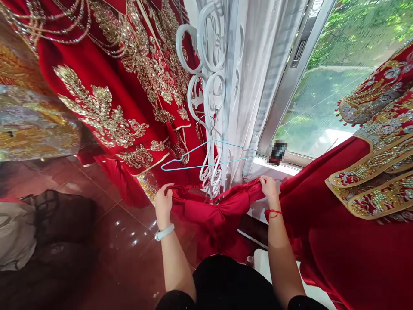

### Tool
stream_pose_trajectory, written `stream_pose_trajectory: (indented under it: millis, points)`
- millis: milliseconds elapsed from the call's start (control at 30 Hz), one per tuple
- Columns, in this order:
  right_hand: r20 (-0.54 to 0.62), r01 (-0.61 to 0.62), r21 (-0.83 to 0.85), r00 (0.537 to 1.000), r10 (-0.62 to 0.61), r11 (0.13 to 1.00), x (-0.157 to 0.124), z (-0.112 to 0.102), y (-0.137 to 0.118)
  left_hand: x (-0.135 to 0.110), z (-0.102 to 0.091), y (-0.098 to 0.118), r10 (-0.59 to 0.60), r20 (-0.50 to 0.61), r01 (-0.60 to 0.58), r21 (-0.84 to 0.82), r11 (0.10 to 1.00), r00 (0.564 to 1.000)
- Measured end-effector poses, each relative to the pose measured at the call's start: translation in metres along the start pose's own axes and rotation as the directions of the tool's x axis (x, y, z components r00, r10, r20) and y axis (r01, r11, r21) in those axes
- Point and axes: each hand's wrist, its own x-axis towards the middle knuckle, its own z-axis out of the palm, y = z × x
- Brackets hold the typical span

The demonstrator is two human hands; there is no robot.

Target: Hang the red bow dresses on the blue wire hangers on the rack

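Observation:
A plain red skirt (206, 213) is stretched between my two hands, its waistband near the top and its cloth hanging down. My left hand (164, 201), with a pale watch band on the wrist, pinches the waistband at its left end. At the other end, my right hand (268, 187) grips the waistband, a red cord bracelet on that wrist. Just above the skirt, a light blue wire hanger (189, 167) hangs from the white scrollwork stand. No cloth shows on the hanger, and it looks apart from my hands.
Red jackets with gold sequin embroidery (105, 114) hang at the left. A white scrollwork stand (211, 64) rises in front of a pale curtain (258, 64) and window. More embroidered red garments (371, 193) hang on the right. A dark bag-like heap (54, 232) lies on the tiled floor.

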Motion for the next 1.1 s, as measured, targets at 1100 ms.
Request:
stream_pose_trajectory:
  millis: [1100]
  points:
    - [0.051, 0.036, 0.876, 0.985, -0.166, 0.481, 0.071, -0.029, -0.041, -0.009, -0.008, -0.02, -0.385, 0.104, 0.305, -0.806, 0.507, 0.917]
